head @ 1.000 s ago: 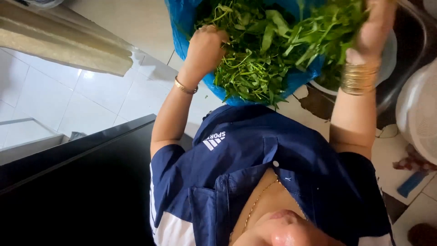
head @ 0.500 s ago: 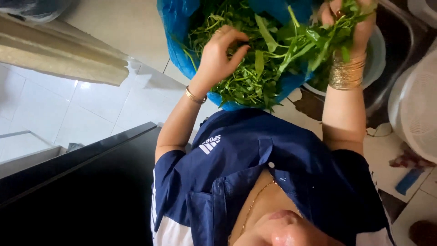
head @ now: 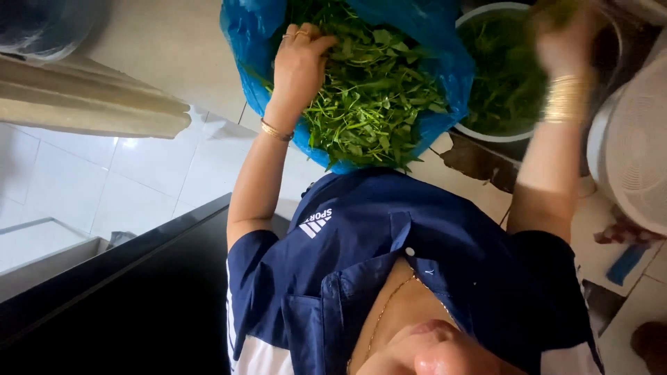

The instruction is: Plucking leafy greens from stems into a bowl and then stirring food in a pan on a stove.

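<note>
A blue plastic bag lies open on the tiled floor, full of leafy greens. My left hand is pressed into the greens at the bag's left side, its fingers curled around some stems. To the bag's right stands a white bowl holding more greens. My right hand, blurred by motion, hovers over that bowl with a smear of green at its fingertips. Gold bangles ring my right wrist, and a thin bracelet circles my left.
A white ribbed plastic basket stands at the right edge. A beige cloth lies at the left, above a black surface. A small blue object lies on the floor at lower right.
My right hand has carried a bunch of greens from above the bag rightward to above the white bowl. My left hand has closed its spread fingers into the greens in the bag.
</note>
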